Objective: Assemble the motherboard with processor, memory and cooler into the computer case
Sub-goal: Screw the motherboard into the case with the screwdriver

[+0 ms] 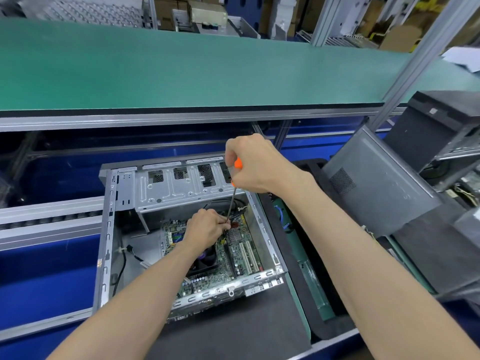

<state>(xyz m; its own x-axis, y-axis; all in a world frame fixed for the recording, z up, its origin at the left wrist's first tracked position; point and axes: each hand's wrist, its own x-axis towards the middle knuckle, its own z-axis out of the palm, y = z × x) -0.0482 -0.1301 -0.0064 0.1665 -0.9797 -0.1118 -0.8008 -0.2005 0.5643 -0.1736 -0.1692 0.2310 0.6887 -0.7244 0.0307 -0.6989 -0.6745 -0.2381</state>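
Screwdriver [232, 193] stands near-upright, tip down on motherboard [233, 252]; right hand [253, 165] grips handle, left hand [207, 226] fingers pinch shaft.

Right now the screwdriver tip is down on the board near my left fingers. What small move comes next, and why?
Probably turn the screwdriver to drive the screw. The right hand grips its orange handle from above, the shaft runs steeply down to the motherboard already lying in the case, and the left hand pinches at the tip, apparently steadying it. The screw itself is too small to see.
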